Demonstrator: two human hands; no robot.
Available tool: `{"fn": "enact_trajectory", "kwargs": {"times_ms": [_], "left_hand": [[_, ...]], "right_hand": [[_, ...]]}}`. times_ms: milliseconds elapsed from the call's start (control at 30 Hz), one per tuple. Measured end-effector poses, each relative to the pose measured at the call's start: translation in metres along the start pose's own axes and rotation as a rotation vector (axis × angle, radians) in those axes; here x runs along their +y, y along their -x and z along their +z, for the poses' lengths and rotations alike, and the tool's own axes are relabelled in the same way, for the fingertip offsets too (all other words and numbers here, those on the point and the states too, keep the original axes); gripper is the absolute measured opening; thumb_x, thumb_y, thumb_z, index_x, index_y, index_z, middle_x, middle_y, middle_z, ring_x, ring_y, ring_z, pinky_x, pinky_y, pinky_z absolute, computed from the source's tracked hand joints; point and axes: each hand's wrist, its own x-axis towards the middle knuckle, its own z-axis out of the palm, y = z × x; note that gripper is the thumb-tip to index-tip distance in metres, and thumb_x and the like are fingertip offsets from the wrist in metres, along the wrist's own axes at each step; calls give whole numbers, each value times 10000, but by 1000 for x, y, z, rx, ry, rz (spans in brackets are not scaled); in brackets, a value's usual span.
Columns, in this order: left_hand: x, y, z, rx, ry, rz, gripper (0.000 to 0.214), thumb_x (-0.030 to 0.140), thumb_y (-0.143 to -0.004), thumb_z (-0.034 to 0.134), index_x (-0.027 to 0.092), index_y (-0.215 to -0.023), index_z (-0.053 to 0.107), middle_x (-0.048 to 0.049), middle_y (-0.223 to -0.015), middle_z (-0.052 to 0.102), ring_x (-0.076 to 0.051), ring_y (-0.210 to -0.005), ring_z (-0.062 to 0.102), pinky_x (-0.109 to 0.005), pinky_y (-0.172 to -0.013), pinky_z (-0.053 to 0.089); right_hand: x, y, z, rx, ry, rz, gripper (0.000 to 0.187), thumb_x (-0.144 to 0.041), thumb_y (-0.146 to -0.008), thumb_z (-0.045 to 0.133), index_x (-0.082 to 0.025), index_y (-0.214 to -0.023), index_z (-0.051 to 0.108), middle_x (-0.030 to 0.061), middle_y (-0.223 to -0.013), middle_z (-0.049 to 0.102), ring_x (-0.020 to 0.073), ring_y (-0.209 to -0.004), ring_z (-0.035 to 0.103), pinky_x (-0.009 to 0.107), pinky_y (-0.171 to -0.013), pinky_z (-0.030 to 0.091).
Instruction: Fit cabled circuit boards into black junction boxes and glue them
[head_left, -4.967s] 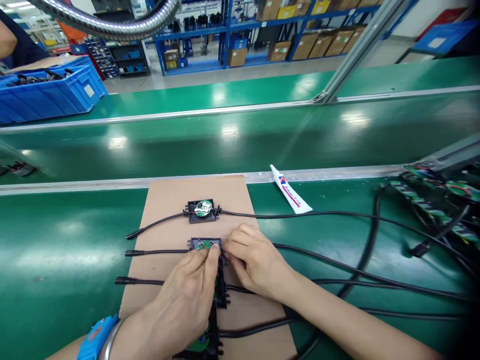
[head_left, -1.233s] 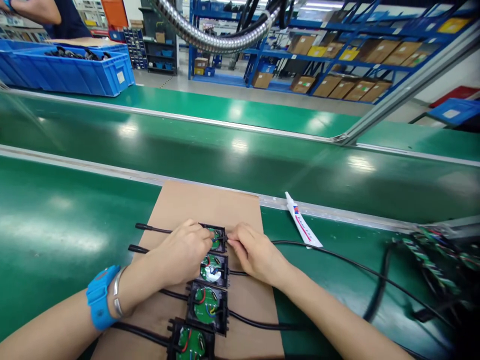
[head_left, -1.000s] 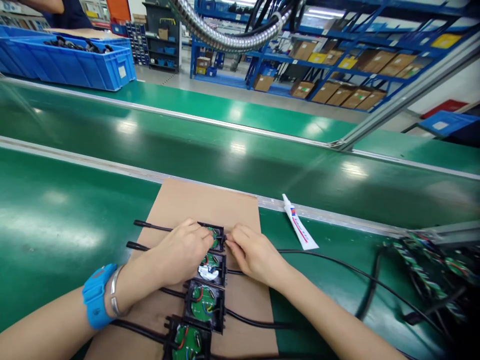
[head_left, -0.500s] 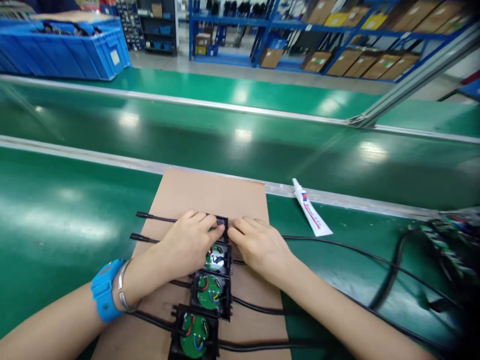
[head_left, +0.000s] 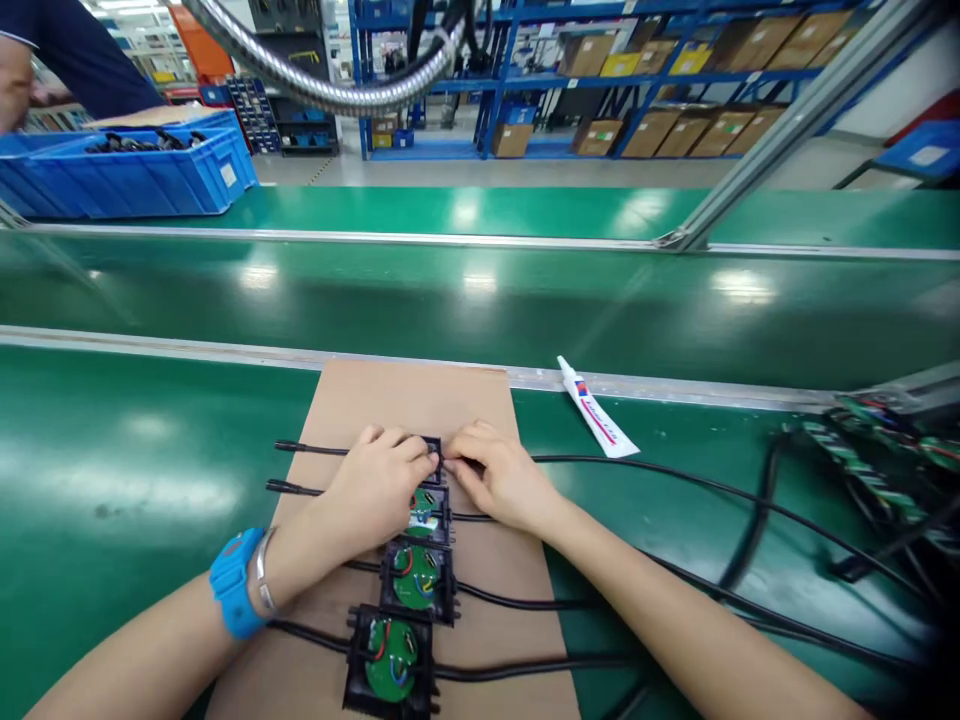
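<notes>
Several black plastic housings with round green circuit boards stand in a row on a cardboard sheet [head_left: 412,390]; the nearest housing [head_left: 391,662] shows red and blue wires. My left hand [head_left: 379,485] is closed over the farthest housing [head_left: 433,446], fingertips at its right edge, hiding most of it. At that housing's right side, my right hand [head_left: 499,475] pinches the black cable [head_left: 585,459] with thumb and index finger close to where it enters. Another housing [head_left: 426,512] lies just below my left fingers. Cable ends with black plugs [head_left: 289,446] stick out to the left.
A white glue tube [head_left: 598,408] lies right of the cardboard. Loose circuit boards and cables [head_left: 862,470] are heaped at the right. Beyond a metal rail stands a blue crate [head_left: 150,185], with a person [head_left: 97,60] behind it. A metal hose [head_left: 322,92] hangs overhead.
The view has tilted upward, bringing the hose and the person into sight. My right thumb and fingers have shifted at the housing's side; my left hand stays on the farthest housing.
</notes>
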Motion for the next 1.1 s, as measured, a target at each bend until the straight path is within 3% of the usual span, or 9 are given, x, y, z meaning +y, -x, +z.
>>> {"fn": "enact_trajectory", "kwargs": {"times_ms": [133, 233, 367, 567, 700, 800, 933, 1000, 1100], "left_hand": [[-20, 4, -18, 53, 189, -91, 429, 45, -794, 479, 258, -1114, 670, -45, -1141, 613, -233, -1041, 527, -385, -882, 419], [-43, 14, -26, 121, 294, -261, 359, 92, -833, 481, 189, -1125, 667, -76, -1108, 631, -220, -1051, 552, -369, -946, 415], [-61, 22, -16, 86, 354, -352, 140, 216, -816, 596, 189, -874, 721, -24, -867, 702, -177, -799, 640, -277, -751, 491], [-62, 20, 1, 54, 422, -327, 114, 203, -813, 611, 185, -775, 717, -6, -809, 695, -144, -749, 641, -216, -688, 473], [-63, 17, 1, 43, 414, -316, 135, 218, -833, 596, 180, -789, 718, -20, -828, 683, -163, -791, 636, -242, -736, 468], [-56, 21, -7, 51, 360, -309, 135, 196, -829, 586, 173, -828, 719, -46, -861, 677, -191, -819, 632, -284, -775, 471], [-24, 72, -32, 104, 284, -261, 252, 224, -848, 559, 176, -1076, 655, -89, -1052, 641, -253, -1001, 581, -390, -919, 428], [-2, 114, -40, 19, 342, -171, 353, 362, -811, 635, 217, -1132, 603, -62, -1075, 629, -251, -1003, 570, -388, -902, 447], [28, 172, -32, -120, 309, -170, 830, 468, -621, 775, 210, -1328, 427, -119, -1227, 544, -335, -1102, 507, -481, -935, 431]], "right_hand": [[0, -1, -11, -15, 16, -14, 121, -135, -864, 540, -182, -833, 647, 35, -790, 640, 177, -790, 554, 321, -750, 451], [-18, -4, -16, 11, 79, -13, 203, -149, -904, 473, -164, -947, 671, 66, -843, 634, 202, -846, 534, 350, -791, 434], [-61, -17, -2, -97, 393, 14, 274, -195, -919, 433, -121, -1052, 660, 111, -896, 601, 240, -885, 488, 370, -793, 420], [-84, -36, 32, -212, 491, -28, 316, -246, -921, 424, -84, -897, 695, 154, -894, 618, 277, -932, 472, 410, -821, 392], [-76, -44, 36, -260, 462, -32, 324, -224, -911, 417, -99, -816, 700, 149, -858, 627, 276, -931, 479, 413, -806, 384], [-75, -42, 29, -255, 455, -5, 318, -240, -918, 430, -78, -896, 703, 147, -855, 628, 273, -915, 488, 406, -798, 394], [-87, 7, -1, -184, 418, -16, 383, -284, -960, 398, -108, -1249, 577, 136, -1035, 607, 252, -980, 482, 400, -860, 397], [-95, 51, -16, -163, 315, -46, 369, -326, -954, 415, -148, -1233, 578, 123, -1071, 593, 244, -989, 489, 410, -887, 397], [-104, 116, -22, -303, 197, 37, 634, -525, -792, 644, -182, -1308, 512, 132, -1163, 572, 296, -1041, 506, 469, -911, 419]]}}
